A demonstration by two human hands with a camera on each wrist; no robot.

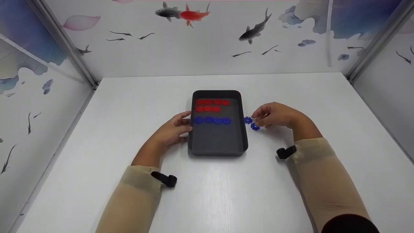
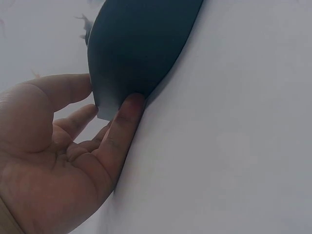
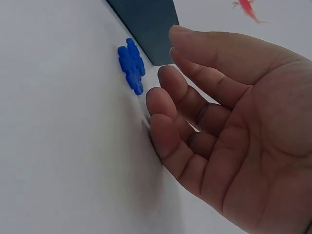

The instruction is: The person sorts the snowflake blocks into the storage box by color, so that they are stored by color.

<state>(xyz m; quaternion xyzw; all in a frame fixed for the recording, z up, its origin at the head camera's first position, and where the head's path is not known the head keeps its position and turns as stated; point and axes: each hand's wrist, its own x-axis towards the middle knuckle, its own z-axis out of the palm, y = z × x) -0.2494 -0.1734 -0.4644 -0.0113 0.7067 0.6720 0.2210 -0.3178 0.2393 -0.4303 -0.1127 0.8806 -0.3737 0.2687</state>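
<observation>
A dark grey rectangular tray (image 1: 213,140) lies on the table, with rows of red flower-shaped discs (image 1: 208,109) and one row of blue flower-shaped discs (image 1: 208,119) inside. My left hand (image 1: 168,131) touches the tray's left wall with its fingertips; the left wrist view shows this hand (image 2: 68,151) against the tray's side (image 2: 141,44). Beyond the tray's right wall are two loose blue discs (image 1: 255,127) side by side. Right beside them is my right hand (image 1: 278,116). Its fingers (image 3: 168,136) are loosely bent with nothing visible between them, apart from the blue discs (image 3: 130,66) in the right wrist view.
The white table (image 1: 207,194) runs back to a wall panel (image 1: 210,58) printed with fish. Side panels (image 1: 32,106) stand at left and right, with metal posts at the corners. A dark round object (image 1: 349,223) shows at the bottom right, over the right sleeve.
</observation>
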